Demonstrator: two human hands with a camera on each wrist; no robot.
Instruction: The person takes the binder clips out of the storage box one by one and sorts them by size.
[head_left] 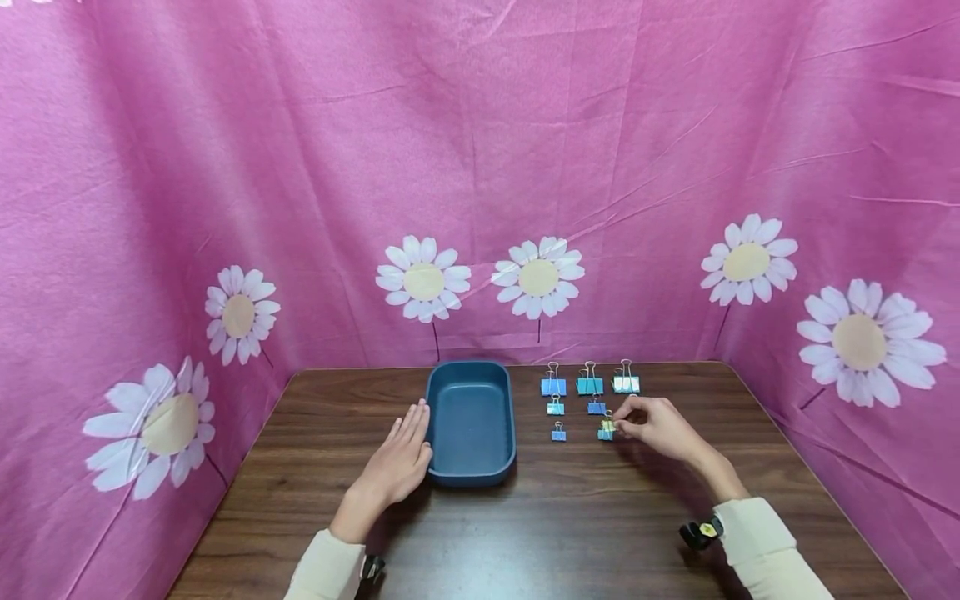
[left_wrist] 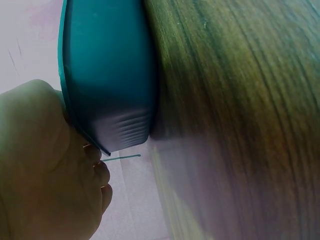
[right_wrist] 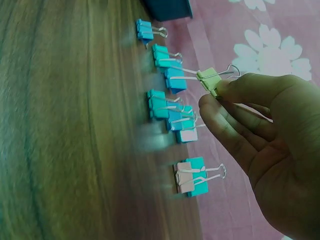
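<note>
My right hand [head_left: 663, 427] pinches a small yellow-green binder clip [right_wrist: 210, 79] between thumb and forefinger, above the table. In the head view this clip overlaps a small teal binder clip [head_left: 604, 435] in the front row. A small blue binder clip [head_left: 558, 436] stands left of that one. Behind are a small teal clip [head_left: 555, 409] and a dark blue clip [head_left: 596, 408]. Larger blue [head_left: 553, 387], teal [head_left: 590, 387] and silvery [head_left: 626, 385] clips form the back row. With fingers straight, my left hand [head_left: 397, 457] rests against the left side of a dark blue tray [head_left: 472, 481].
The tray stands left of the clips on a brown wood-grain table [head_left: 585, 533]. A pink curtain [head_left: 480, 150] with printed daisies hangs close along the table's back edge and both sides. In the right wrist view, a pinkish clip [right_wrist: 184, 179] stands nearest the hand's lower side.
</note>
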